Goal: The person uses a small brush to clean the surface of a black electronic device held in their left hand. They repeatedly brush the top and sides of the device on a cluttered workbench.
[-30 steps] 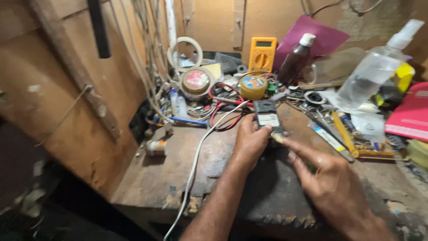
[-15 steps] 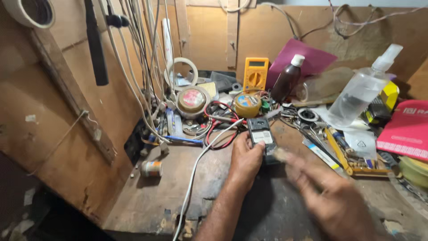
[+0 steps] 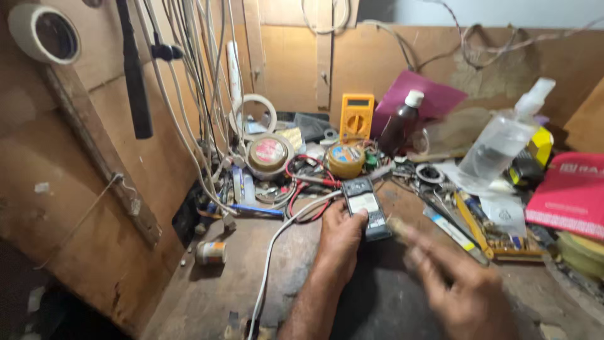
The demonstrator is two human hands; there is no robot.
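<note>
My left hand (image 3: 341,240) rests on the wooden bench (image 3: 214,296) and grips the left edge of a small dark device with a pale panel (image 3: 366,206), an opened handset by the look of it. The device lies flat on the bench. My right hand (image 3: 462,286) is blurred, at the lower right. Its outstretched fingertips reach to just right of the device's lower end. Whether it holds anything is hidden by the blur.
A white cable (image 3: 270,252) runs left of my left arm. Behind the device lie tape rolls (image 3: 268,154), red wires, a yellow multimeter (image 3: 356,116), a brown bottle (image 3: 402,126) and a clear spray bottle (image 3: 503,135). A red box (image 3: 569,195) sits right; a small tin (image 3: 211,252) left.
The view has tilted up and shows more of the back wall. My left hand keeps hold of the device. My right hand stays beside it, now more blurred.
</note>
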